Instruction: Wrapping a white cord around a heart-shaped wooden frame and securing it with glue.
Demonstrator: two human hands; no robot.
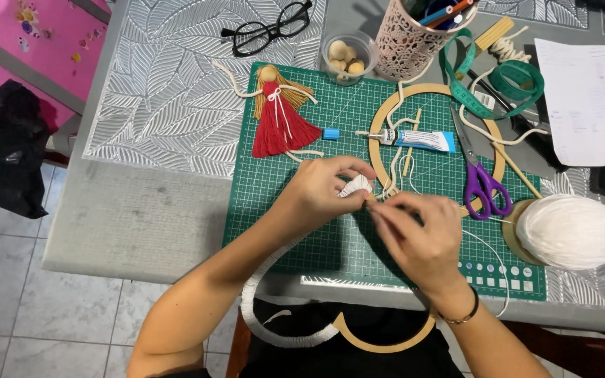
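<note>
My left hand (320,190) pinches the top of a large wooden hoop (386,344) at the part wrapped in white yarn (353,185). The wrapped stretch runs down the hoop's left side (260,280) towards my lap; the lower right arc is bare wood. My right hand (418,234) is beside the left, fingers closed on the white yarn strand at the hoop. Both hands are over a green cutting mat (295,231).
A red yarn doll (280,115), a glue tube (418,140) inside a smaller wooden hoop (386,112), purple scissors (483,183), a ball of white yarn (570,231), a cup of wooden beads (348,57), a pencil holder (414,35), glasses (267,29), green tape measure (498,84), paper (586,101).
</note>
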